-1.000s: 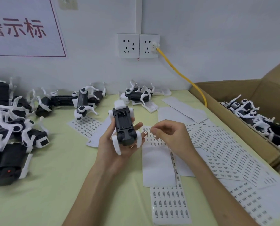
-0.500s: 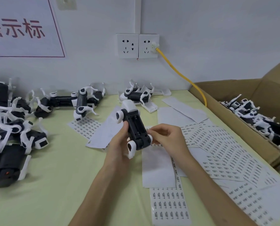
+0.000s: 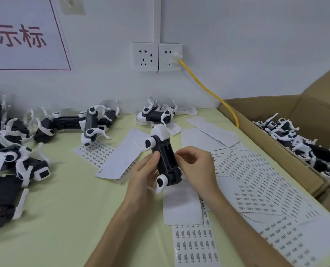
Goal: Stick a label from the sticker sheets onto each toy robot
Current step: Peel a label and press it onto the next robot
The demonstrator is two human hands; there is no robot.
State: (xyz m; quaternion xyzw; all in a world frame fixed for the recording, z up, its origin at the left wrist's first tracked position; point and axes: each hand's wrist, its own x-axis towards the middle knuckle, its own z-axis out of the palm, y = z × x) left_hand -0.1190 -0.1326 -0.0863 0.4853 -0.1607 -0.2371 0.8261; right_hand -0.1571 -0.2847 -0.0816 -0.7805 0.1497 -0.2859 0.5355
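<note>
Underneath held toy robot (image 3: 165, 158): sticker sheets (image 3: 256, 182); box (image 3: 266, 106) rightward

Person, head view: only two arms and hands show.

- Left forearm (image 3: 121, 228): bare from the wrist to the bottom edge of the frame. Slim and smooth, broadening toward the elbow end.
- Right forearm (image 3: 243, 228): also bare along all that shows, with the same slim build. It is cut off by the lower right of the frame.
- Left hand (image 3: 143, 176): bare, with long slender fingers (image 3: 150, 186). The thumbnail (image 3: 156, 155) is short and rounded.
- Right hand (image 3: 197, 168): bare. Its knuckles show as low ridges, and its nails cannot be made out.
- Both wrists are narrow.
- The picture is soft, so finer marks on the skin cannot be told.
</note>
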